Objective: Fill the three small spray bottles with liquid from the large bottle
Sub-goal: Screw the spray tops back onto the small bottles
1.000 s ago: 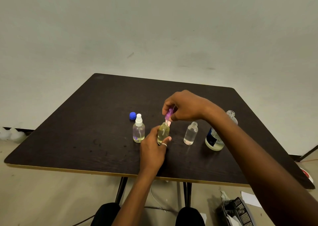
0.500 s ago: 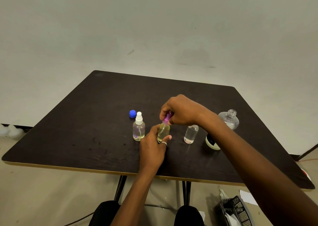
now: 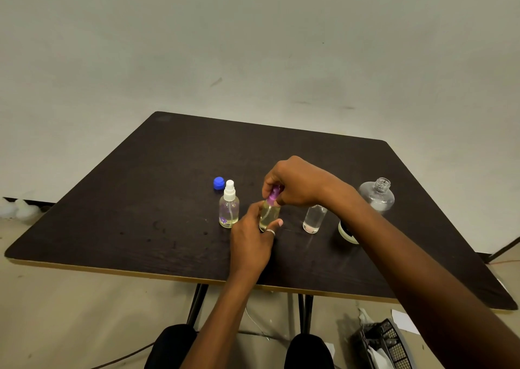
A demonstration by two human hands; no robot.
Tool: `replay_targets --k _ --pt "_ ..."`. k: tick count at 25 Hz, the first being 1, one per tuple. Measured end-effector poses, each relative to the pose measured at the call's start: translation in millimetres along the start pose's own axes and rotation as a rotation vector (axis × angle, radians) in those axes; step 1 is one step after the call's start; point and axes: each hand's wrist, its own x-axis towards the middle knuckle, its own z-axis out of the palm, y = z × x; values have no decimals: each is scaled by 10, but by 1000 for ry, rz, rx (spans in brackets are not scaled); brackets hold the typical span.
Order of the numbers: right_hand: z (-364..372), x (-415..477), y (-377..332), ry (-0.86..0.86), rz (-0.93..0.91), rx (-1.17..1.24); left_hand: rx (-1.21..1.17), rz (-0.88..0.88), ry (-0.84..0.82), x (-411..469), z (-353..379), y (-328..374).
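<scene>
Left hand: grips the middle bottle.
Right hand: pinches the purple cap on top.
Beside: white-capped bottle.

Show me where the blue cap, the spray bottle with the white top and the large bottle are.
blue cap (image 3: 219,183): head view, on its top face.
spray bottle with the white top (image 3: 228,211): head view, on its clear body.
large bottle (image 3: 377,198): head view, on its clear shoulder below the open neck.
</scene>
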Motion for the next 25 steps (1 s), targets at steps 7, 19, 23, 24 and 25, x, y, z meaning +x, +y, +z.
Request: replay_targets --k 7,19,23,24,25 --pt "105 66 7 33 114 -98 -17 -5 5 -2 6 -25" --pt "132 -42 52 -19 -1 -95 6 -16 -3 6 6 -19" --pt "104 -29 120 -35 -31 -69 43 -6 -13 0 -1 11" --pt "115 -15 127 -31 -26 -71 43 -11 -13 1 -4 13" --pt "130 0 129 -26 -19 -79 40 -18 -13 3 -5 17"
